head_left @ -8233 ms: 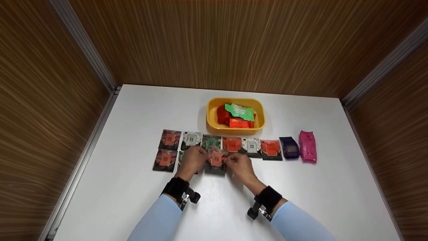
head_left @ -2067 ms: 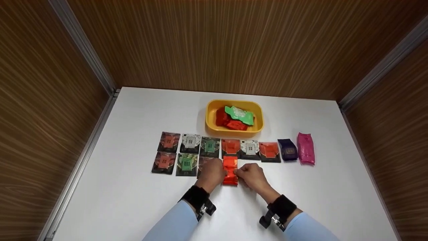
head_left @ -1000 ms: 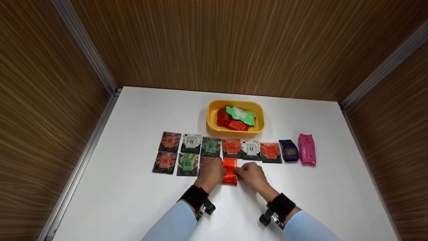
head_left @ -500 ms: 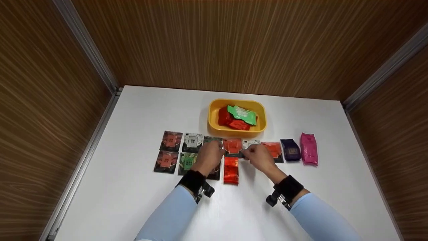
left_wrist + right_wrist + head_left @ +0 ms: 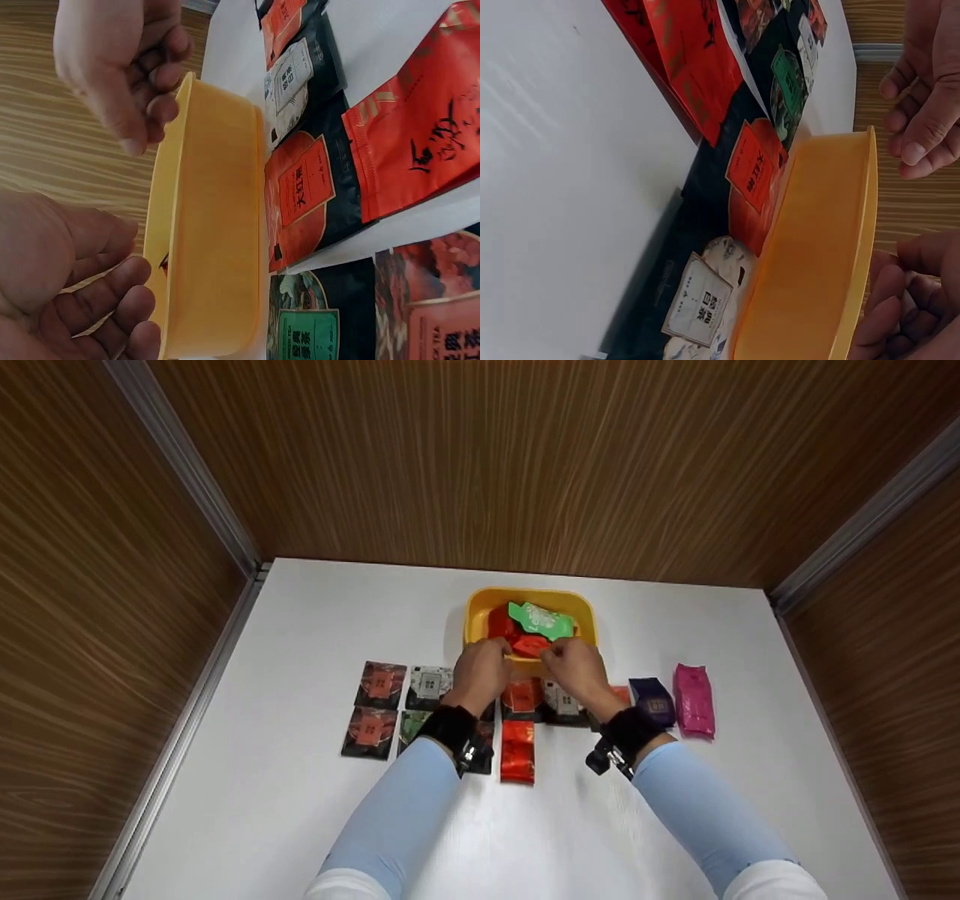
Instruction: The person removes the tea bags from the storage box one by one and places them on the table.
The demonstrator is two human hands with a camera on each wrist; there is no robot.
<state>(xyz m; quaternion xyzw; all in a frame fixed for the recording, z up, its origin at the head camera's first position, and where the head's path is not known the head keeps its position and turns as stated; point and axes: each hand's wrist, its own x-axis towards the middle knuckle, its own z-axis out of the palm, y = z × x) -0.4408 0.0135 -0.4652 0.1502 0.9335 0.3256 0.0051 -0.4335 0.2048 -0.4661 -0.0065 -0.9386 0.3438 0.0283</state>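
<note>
Both hands hover over the near rim of a yellow plastic bin (image 5: 475,619) in the head view. My left hand (image 5: 481,671) is at the rim's left part, its fingers loosely bent with nothing between them. The right hand (image 5: 577,669) is a little to the right, also holding nothing. Inside the bin lie a green packet (image 5: 544,620) and red packets (image 5: 531,645), close to the fingertips. A shiny red tea packet (image 5: 517,751) lies below the tea sachets, under the orange-labelled sachet (image 5: 523,699). The wrist views show the fingers above the bin's rim, apart from its contents.
Flat tea sachets lie in two rows; the forearms hide some. At the left are two dark red ones (image 5: 381,685) and a white-labelled one (image 5: 430,686). A purple packet (image 5: 652,702) and a pink packet (image 5: 694,700) lie at the right. Wooden panels enclose the white table (image 5: 300,825).
A dark red-labelled sachet was laid in the lower row, then the red packet was set down to its right. Both hands have left the red packet and moved up to the bin.
</note>
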